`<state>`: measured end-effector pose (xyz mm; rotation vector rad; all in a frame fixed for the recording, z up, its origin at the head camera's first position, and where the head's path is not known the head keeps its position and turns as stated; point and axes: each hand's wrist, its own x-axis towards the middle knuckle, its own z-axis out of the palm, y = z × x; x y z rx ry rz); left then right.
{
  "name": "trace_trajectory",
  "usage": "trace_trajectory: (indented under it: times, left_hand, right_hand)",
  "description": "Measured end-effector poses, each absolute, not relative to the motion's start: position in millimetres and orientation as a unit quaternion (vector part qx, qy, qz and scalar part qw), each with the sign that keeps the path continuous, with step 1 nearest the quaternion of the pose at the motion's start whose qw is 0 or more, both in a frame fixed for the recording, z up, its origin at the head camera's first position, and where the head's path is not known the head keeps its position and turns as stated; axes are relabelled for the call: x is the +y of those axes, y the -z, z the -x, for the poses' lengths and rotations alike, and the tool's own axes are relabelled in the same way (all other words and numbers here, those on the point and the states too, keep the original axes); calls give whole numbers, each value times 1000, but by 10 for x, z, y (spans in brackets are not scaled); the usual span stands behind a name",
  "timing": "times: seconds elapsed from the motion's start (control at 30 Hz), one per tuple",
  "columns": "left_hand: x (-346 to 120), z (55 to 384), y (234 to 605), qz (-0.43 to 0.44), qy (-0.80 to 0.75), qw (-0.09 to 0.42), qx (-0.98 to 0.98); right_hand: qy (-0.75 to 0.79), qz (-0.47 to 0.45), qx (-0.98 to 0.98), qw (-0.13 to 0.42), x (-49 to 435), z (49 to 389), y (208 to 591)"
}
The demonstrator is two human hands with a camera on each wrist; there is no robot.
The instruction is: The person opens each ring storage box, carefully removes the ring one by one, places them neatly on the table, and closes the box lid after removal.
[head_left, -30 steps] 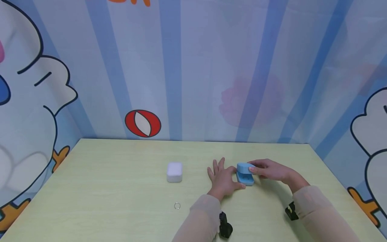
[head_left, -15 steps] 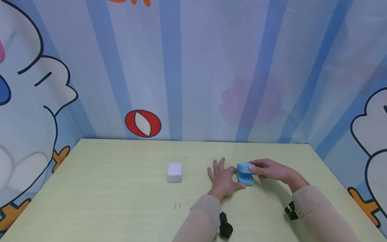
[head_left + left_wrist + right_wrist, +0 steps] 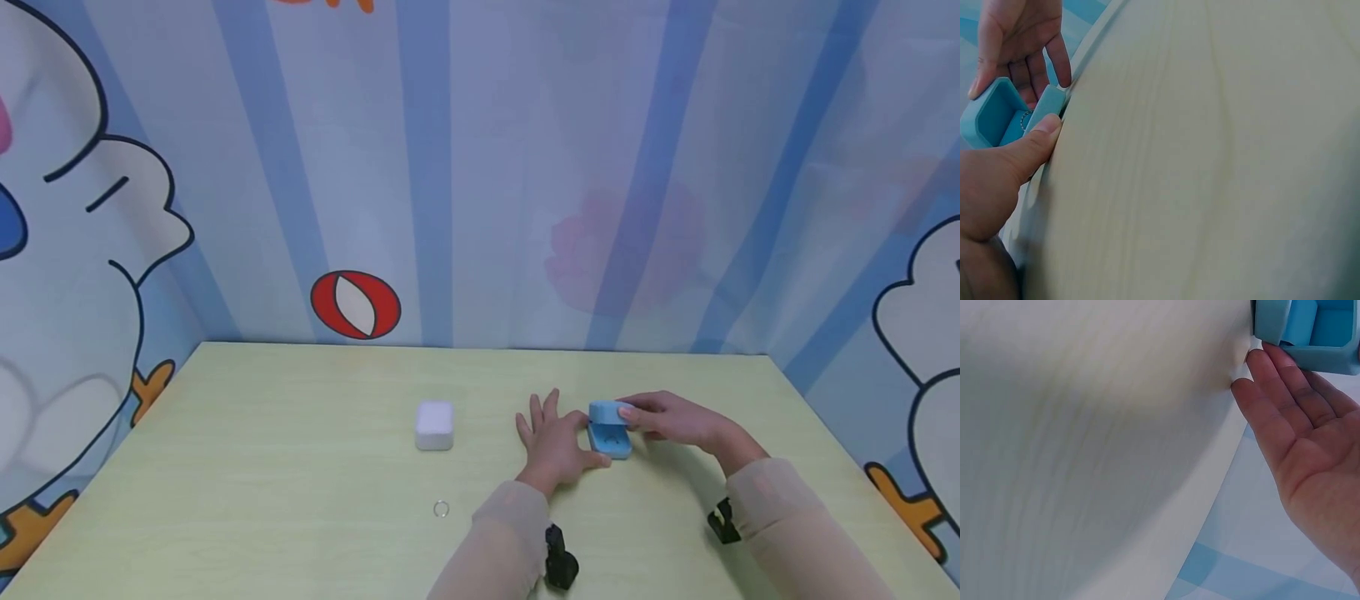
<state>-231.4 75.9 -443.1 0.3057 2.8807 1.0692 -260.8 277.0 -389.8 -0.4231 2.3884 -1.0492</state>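
A small light-blue ring box sits on the table, its lid raised on the hinge. My left hand grips the base between thumb and index finger, with the other fingers spread. From the right, my right hand pinches the lid between thumb and fingers. A ring stands in the slot of the base in the left wrist view. The right wrist view shows the right fingers beside the box, which is cut off by the frame's edge.
A pale lilac-white box stands to the left of my hands. In front of it lies a loose ring on the wooden table. A cartoon-printed curtain rises behind the table's back edge.
The right hand has tipped the ring box's lid further up and back, so more of the inside shows. The left hand has stayed in place on the base.
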Motion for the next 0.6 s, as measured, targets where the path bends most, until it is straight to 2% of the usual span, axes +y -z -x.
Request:
trace_trajectory:
  times: [0.6]
  left_hand:
    - [762,2314,4422,-100,-345,29,933]
  right_hand:
    - [392,146,873,250,2774,2615,3897]
